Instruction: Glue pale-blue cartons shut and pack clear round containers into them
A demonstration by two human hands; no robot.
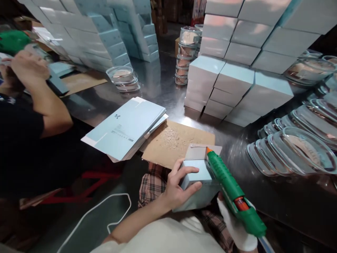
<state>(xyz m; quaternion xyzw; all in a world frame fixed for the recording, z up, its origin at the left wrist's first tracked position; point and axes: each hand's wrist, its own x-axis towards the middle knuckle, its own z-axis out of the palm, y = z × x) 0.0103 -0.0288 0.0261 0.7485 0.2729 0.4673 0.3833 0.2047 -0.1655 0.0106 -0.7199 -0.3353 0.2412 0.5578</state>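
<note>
A light-blue cardboard box [200,191] rests at the table's near edge, with one pale flap [202,151] laid out over the cardboard sheet. My left hand [177,182] grips the box from its left side, fingers over the top and thumb along the near face. In my right hand [234,221], which wears a white glove, is a green hot glue gun [226,179]. Its orange nozzle touches or nearly touches the flap's right part, and a thin line of glue runs along the flap's far edge. The gun's body hides most of the right fingers.
Flat light-blue cartons [126,126] lie stacked left of the glue-spotted cardboard sheet [179,138]. Finished-looking boxes [234,77] are piled behind. Clear round containers [302,151] line the right side; more [122,78] stand farther back. A co-worker's arm [50,102] is at left, holding another green glue gun.
</note>
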